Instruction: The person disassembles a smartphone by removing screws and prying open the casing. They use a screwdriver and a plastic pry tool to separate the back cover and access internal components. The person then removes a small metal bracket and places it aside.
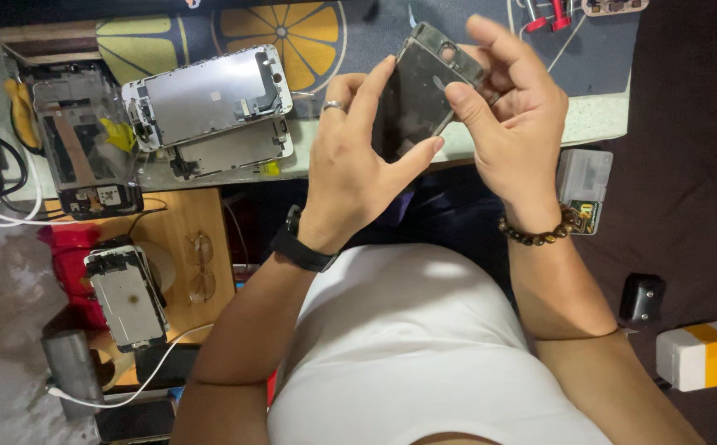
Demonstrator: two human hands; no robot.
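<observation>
Both my hands hold a dark phone screen panel point(412, 99) up over the near edge of the workbench. My left hand point(350, 161), with a ring and a black wristband, grips its lower left side with fingers curled over the edge. My right hand point(511, 124), with a brown bead bracelet, pinches the upper right corner, thumb on the face. The panel is tilted, its camera cut-out end toward the top.
Two detached silver-backed phone screens point(210, 99) lie stacked on the bench at left, beside an opened phone body point(82, 140). Another opened phone point(127, 297) rests on a wooden stool with eyeglasses point(200, 265). A white and yellow box point(705, 354) and a small black box point(641, 298) sit at right.
</observation>
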